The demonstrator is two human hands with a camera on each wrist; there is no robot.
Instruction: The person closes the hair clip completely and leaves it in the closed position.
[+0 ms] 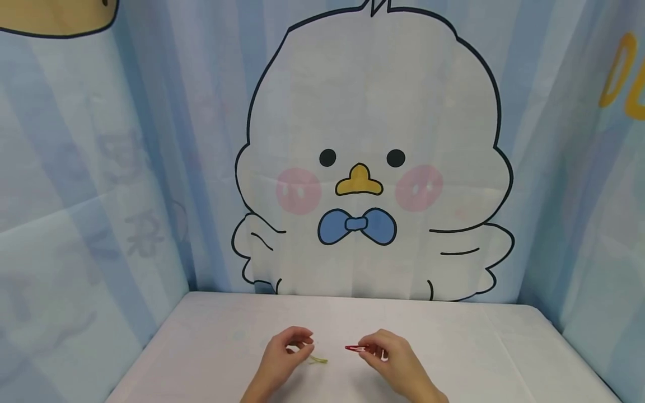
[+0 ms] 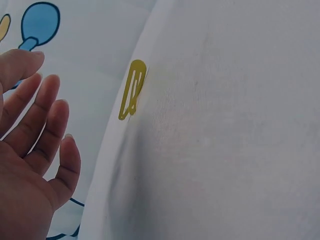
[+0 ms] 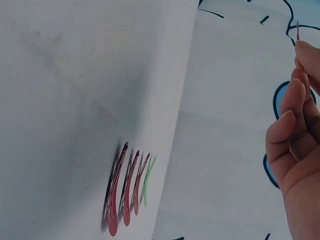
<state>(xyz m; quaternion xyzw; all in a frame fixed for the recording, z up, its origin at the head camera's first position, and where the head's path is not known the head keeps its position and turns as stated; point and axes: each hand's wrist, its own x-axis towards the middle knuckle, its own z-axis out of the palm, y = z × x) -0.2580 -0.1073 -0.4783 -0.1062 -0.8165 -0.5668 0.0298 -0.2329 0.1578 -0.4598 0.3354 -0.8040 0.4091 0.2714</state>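
Note:
My right hand (image 1: 395, 358) pinches a red snap hair clip (image 1: 355, 348) between thumb and fingertips, above the white table. In the right wrist view, the same hand (image 3: 300, 140) shows at the right edge, with a thin tip of the held clip (image 3: 298, 33) above the thumb. My left hand (image 1: 284, 358) is loosely bent and holds nothing, beside a yellow-green hair clip (image 1: 318, 360). The left wrist view shows that hand (image 2: 35, 135) with its fingers apart, and the yellow-green clip (image 2: 138, 65) lying flat on the table.
Three red hair clips (image 3: 113, 227) and a light green one (image 3: 146, 187) lie side by side on the table in the right wrist view. The white table (image 1: 468, 347) meets a blue-and-white curtain (image 1: 211, 168) with a cartoon bird behind, and more curtain at both sides.

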